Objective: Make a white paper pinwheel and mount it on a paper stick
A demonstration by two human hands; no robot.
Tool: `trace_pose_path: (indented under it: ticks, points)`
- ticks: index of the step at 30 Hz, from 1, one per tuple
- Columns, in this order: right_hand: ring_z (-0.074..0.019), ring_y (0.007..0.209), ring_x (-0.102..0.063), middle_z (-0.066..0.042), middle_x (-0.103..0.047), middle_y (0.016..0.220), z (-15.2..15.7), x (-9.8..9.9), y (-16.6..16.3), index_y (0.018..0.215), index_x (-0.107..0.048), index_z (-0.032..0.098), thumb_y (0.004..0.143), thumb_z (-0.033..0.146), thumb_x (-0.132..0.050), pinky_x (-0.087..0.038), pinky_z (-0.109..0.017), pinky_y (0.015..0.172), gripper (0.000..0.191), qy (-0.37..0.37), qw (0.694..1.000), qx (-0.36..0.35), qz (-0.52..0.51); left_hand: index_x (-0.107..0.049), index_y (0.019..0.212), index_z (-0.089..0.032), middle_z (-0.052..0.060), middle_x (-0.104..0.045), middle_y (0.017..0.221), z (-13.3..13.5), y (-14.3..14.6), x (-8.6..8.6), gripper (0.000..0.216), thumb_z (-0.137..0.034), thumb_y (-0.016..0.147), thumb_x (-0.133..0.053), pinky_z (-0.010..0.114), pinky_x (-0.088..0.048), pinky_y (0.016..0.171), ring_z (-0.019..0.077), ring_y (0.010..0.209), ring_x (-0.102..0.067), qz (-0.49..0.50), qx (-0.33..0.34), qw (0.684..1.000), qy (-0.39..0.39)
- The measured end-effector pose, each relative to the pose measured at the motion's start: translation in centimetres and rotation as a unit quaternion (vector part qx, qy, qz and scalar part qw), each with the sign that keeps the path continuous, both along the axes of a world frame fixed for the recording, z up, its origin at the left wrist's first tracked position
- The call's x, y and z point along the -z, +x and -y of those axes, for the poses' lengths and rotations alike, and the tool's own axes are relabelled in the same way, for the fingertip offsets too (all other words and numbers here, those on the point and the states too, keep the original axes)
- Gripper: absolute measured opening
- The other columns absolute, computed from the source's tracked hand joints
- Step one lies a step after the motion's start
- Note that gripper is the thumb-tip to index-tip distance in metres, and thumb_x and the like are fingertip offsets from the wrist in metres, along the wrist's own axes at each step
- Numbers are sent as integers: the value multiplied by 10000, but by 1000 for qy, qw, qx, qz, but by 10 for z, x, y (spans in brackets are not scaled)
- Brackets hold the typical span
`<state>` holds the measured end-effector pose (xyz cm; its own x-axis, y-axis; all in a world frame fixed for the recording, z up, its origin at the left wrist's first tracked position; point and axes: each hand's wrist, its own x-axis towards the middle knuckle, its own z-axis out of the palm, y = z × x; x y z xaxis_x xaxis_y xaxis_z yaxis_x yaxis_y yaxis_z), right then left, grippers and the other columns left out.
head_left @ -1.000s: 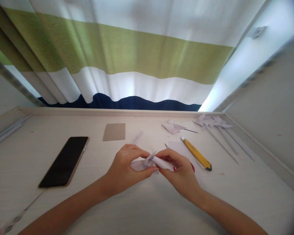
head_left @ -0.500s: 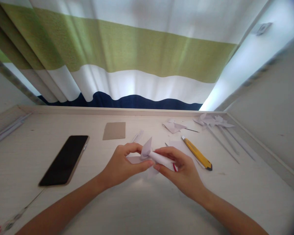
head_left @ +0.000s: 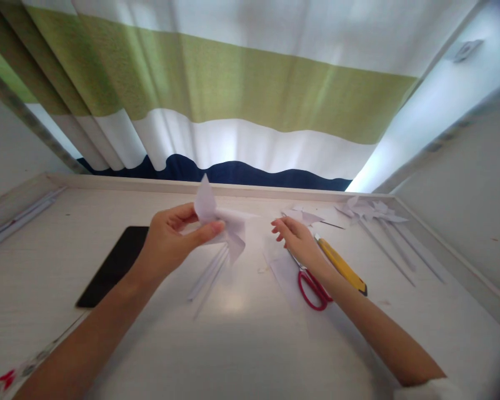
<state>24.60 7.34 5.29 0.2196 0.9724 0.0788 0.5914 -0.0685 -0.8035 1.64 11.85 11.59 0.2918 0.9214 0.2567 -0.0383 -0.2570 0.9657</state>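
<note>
My left hand (head_left: 173,236) pinches a white paper pinwheel (head_left: 234,225) between thumb and fingers, raised over the table. Its curled blades point up, right and down. Beneath it lie thin white paper sticks (head_left: 208,273). My right hand (head_left: 298,239) hovers above red-handled scissors (head_left: 314,291), its fingers loosely curled and apart, with nothing visible in them. Just beyond its fingers is a folded white paper piece (head_left: 303,215) beside a thin dark rod (head_left: 332,224). A yellow box cutter (head_left: 341,264) lies to the right of this hand.
Finished-looking paper pinwheels on sticks (head_left: 373,211) lie at the back right. A black phone (head_left: 114,269) sits partly behind my left forearm. Long white rolls (head_left: 20,216) rest along the left edge. A raised ledge (head_left: 270,191) and a striped curtain (head_left: 250,83) border the back.
My hands have parted. The left carries the pinwheel up and left; the right has let go of it and moved away, toward the back. The scissors and paper sticks show more fully; the cardboard square is hidden.
</note>
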Motion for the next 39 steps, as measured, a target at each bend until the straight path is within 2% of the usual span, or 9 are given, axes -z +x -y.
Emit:
trace_pose_path:
  ticks: [1,5,11,21,28,31,34,36,39]
  points:
    - [-136,708,-575,-32,-598,816,-11,6,1,880,-556,148,852,419,-382,-482,-308,640,324,-25,999,-7,32,-679,708,-181,-48,-679,668,-1,-2,-4,155,-157,564,-730,153,-464,558,70,572,-578,27,-28,999,-3]
    - [-159,870,-551,-56,-549,1032,-54,27,-3,1025,-518,157,838,320,-465,-464,-363,749,254,-103,984,-39,137,-673,683,-150,-42,-666,630,1,-6,-17,135,-118,562,-722,171,-463,557,73,562,-565,76,-98,992,-19]
    - [-174,911,-541,-64,-527,1080,-90,40,-15,1066,-498,160,835,305,-474,-461,-381,766,274,-168,957,-84,220,-669,666,-158,-51,-658,627,2,-10,-23,123,-107,561,-708,185,-443,584,72,565,-551,87,-110,990,-23]
    - [-174,913,-540,-63,-526,1084,-110,47,-14,1067,-498,164,837,307,-471,-460,-379,768,272,-205,943,-109,240,-676,651,-163,-36,-666,647,-4,-16,-22,124,-155,536,-724,181,-446,573,85,581,-564,93,-98,991,2]
    - [-173,903,-544,-63,-528,1077,-107,52,-15,1070,-495,158,834,301,-476,-465,-377,758,276,-185,961,-112,174,-676,668,-158,-44,-665,631,-4,-18,-25,119,-140,557,-714,162,-447,544,68,548,-552,110,-71,991,21]
    - [-172,894,-548,-62,-531,1068,-105,46,-14,1070,-493,153,832,300,-480,-469,-374,748,280,-149,976,-107,121,-669,687,-167,-40,-668,661,-2,-20,-26,89,-151,603,-693,171,-459,540,80,568,-566,77,-60,995,21]
    - [-163,863,-557,-58,-541,1043,-101,26,-12,1058,-499,147,833,298,-480,-480,-357,720,272,-87,989,-106,50,-658,710,-175,-34,-657,652,1,-22,-22,100,-171,615,-687,190,-469,512,102,559,-573,38,-38,996,64]
    - [-144,806,-571,-47,-566,979,-93,4,-13,1015,-519,138,831,293,-485,-490,-331,685,243,-27,994,-103,0,-641,720,-173,-25,-641,657,5,-23,-19,111,-155,618,-681,205,-465,518,115,573,-569,-3,-19,989,149]
    - [-133,749,-591,-12,-610,787,-69,-34,-19,861,-561,136,748,287,-594,-488,-318,721,192,97,990,-77,-67,-622,768,-171,6,-626,703,11,-23,-17,208,-125,581,-702,254,-467,590,155,672,-569,-26,18,952,303]
